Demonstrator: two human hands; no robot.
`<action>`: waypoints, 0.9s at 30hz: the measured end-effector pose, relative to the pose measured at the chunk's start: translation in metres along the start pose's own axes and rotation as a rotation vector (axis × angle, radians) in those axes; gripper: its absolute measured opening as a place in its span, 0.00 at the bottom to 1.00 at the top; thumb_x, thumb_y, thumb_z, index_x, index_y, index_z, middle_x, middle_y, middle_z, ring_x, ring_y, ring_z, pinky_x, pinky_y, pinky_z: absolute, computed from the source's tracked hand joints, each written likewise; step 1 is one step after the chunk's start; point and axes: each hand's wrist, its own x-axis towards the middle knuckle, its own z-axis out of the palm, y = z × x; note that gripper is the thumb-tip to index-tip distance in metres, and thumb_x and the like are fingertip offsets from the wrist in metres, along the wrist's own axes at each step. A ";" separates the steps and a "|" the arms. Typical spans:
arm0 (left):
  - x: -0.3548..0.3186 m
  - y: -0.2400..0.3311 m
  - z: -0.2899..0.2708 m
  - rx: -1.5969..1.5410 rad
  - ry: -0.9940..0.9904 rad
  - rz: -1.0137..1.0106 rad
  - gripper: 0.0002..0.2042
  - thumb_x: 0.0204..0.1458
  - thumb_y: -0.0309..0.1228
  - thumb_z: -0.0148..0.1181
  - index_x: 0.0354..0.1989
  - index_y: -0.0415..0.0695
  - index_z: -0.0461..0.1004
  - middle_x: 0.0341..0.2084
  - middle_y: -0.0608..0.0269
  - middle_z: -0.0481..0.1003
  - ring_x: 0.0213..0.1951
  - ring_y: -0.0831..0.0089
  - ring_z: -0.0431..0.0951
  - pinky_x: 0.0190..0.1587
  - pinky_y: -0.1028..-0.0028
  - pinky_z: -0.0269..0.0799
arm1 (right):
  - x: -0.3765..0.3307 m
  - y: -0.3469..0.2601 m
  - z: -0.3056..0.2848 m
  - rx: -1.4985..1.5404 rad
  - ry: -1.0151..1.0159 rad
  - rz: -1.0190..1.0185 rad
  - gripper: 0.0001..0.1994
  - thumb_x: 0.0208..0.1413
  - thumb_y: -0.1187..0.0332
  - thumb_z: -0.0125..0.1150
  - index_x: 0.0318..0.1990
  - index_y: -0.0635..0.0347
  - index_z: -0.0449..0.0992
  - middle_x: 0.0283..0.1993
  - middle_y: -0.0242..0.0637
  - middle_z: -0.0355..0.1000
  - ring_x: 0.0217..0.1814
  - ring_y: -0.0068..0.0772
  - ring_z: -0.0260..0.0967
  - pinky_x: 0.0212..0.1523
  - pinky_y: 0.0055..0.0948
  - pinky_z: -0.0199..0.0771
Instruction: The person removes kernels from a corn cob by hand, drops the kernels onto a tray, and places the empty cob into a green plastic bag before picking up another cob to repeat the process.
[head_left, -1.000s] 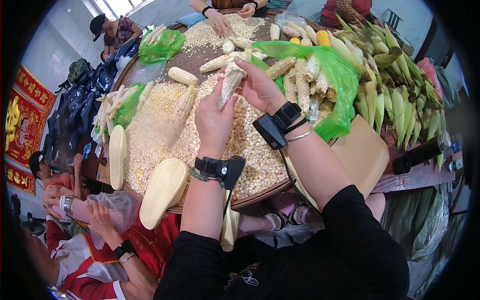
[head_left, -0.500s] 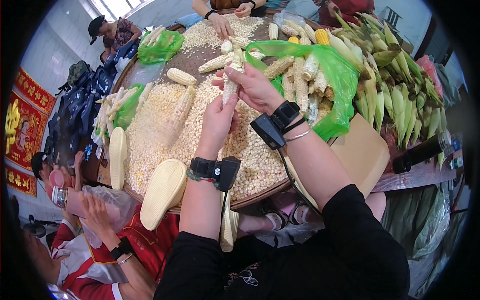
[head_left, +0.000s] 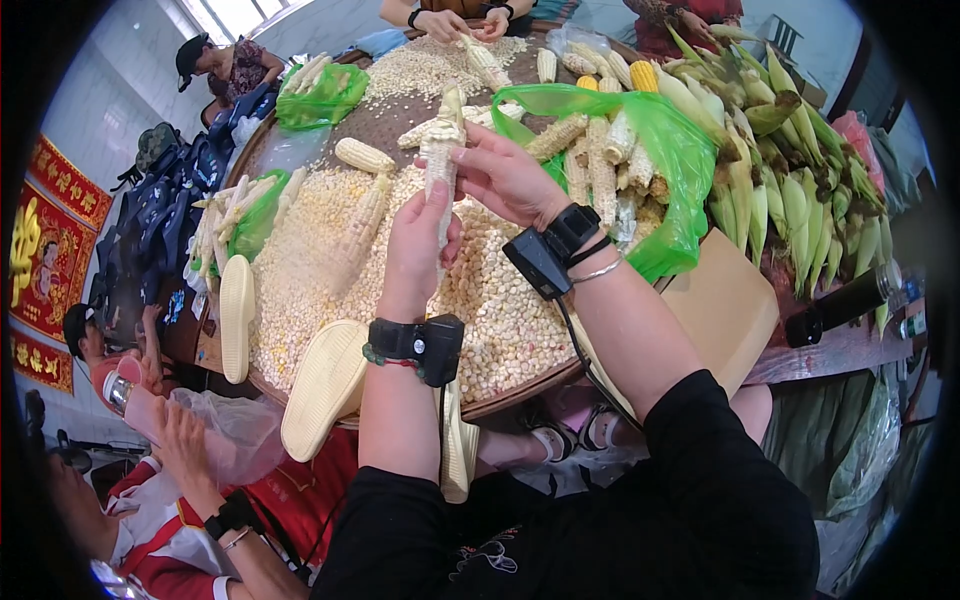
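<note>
My left hand [head_left: 422, 232] is wrapped round the lower part of a pale corn cob [head_left: 440, 150], held upright above the kernels. Its upper part looks mostly stripped, with a ragged husk stub at the tip. My right hand [head_left: 508, 175] is closed against the cob's right side, thumb and fingers at its middle; the fingertips are partly hidden. Loose white and yellow kernels [head_left: 500, 320] spread below both hands on a large round woven tray [head_left: 400, 60]. Another whole cob [head_left: 363, 155] lies on the tray to the left.
A green plastic bag [head_left: 690, 190] of stripped cobs stands right of my hands. Unhusked corn [head_left: 790, 190] is heaped farther right. Pale slipper soles [head_left: 325, 385] rest at the near rim beside a cardboard piece [head_left: 725, 300]. Across the tray, a person's hands [head_left: 465, 25] hold a cob.
My hands have moved left with the cob, and my left wrist has turned. My right fingers have shifted along its side. Across the tray, the other person's hands have lifted a cob.
</note>
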 end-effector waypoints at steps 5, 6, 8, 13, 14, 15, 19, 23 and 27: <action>0.014 -0.024 -0.001 0.684 0.213 0.427 0.13 0.61 0.41 0.55 0.34 0.42 0.72 0.16 0.71 0.67 0.17 0.81 0.66 0.20 0.78 0.59 | 0.000 -0.002 0.004 0.008 0.169 0.066 0.19 0.65 0.66 0.49 0.59 0.66 0.60 0.55 0.44 0.69 0.58 0.41 0.70 0.57 0.38 0.72; 0.014 -0.025 0.002 0.787 0.250 0.525 0.14 0.59 0.40 0.58 0.33 0.38 0.73 0.16 0.66 0.69 0.19 0.76 0.68 0.23 0.72 0.62 | 0.000 -0.002 0.002 0.016 0.224 0.078 0.21 0.65 0.63 0.52 0.58 0.66 0.60 0.54 0.44 0.69 0.56 0.40 0.71 0.56 0.37 0.74; 0.012 -0.025 0.005 0.838 0.259 0.531 0.15 0.58 0.40 0.59 0.35 0.37 0.74 0.16 0.64 0.70 0.20 0.74 0.68 0.24 0.71 0.63 | 0.001 -0.001 -0.001 -0.054 0.271 0.076 0.22 0.64 0.62 0.55 0.58 0.67 0.60 0.53 0.44 0.70 0.55 0.40 0.72 0.53 0.36 0.75; 0.011 -0.026 0.004 0.948 0.283 0.607 0.15 0.58 0.39 0.59 0.38 0.36 0.74 0.17 0.59 0.71 0.21 0.71 0.69 0.27 0.68 0.65 | -0.002 0.007 0.001 -0.187 0.301 -0.013 0.26 0.60 0.65 0.62 0.59 0.68 0.58 0.51 0.44 0.70 0.53 0.38 0.74 0.47 0.33 0.79; 0.012 -0.027 0.004 0.927 0.265 0.569 0.15 0.58 0.40 0.59 0.36 0.37 0.74 0.17 0.61 0.70 0.20 0.73 0.68 0.25 0.69 0.64 | -0.002 0.007 0.000 -0.153 0.306 0.014 0.26 0.59 0.66 0.62 0.59 0.69 0.57 0.52 0.45 0.69 0.53 0.39 0.73 0.48 0.33 0.79; 0.012 -0.026 0.004 0.908 0.248 0.532 0.15 0.59 0.40 0.59 0.35 0.38 0.74 0.16 0.63 0.70 0.19 0.75 0.68 0.24 0.71 0.64 | -0.003 0.008 -0.001 -0.117 0.310 0.041 0.26 0.59 0.68 0.62 0.59 0.69 0.56 0.52 0.45 0.69 0.54 0.40 0.73 0.49 0.34 0.79; 0.013 -0.024 0.003 0.704 0.179 0.378 0.14 0.60 0.40 0.58 0.32 0.40 0.74 0.14 0.69 0.67 0.17 0.81 0.66 0.21 0.75 0.60 | 0.000 0.009 -0.006 -0.122 0.239 0.035 0.25 0.61 0.68 0.59 0.59 0.70 0.55 0.53 0.46 0.68 0.55 0.42 0.72 0.51 0.34 0.78; 0.014 -0.024 0.000 0.641 0.178 0.347 0.13 0.61 0.40 0.56 0.30 0.42 0.72 0.13 0.74 0.65 0.15 0.85 0.62 0.18 0.79 0.54 | 0.001 0.010 -0.006 -0.131 0.164 0.027 0.23 0.63 0.69 0.57 0.59 0.70 0.55 0.53 0.45 0.67 0.59 0.43 0.70 0.55 0.35 0.76; 0.011 -0.018 0.001 0.643 0.174 0.268 0.15 0.59 0.39 0.57 0.35 0.37 0.74 0.19 0.64 0.72 0.23 0.76 0.67 0.28 0.71 0.64 | 0.001 0.009 -0.010 -0.116 0.129 0.017 0.23 0.63 0.69 0.55 0.61 0.69 0.55 0.55 0.43 0.67 0.61 0.42 0.68 0.58 0.36 0.73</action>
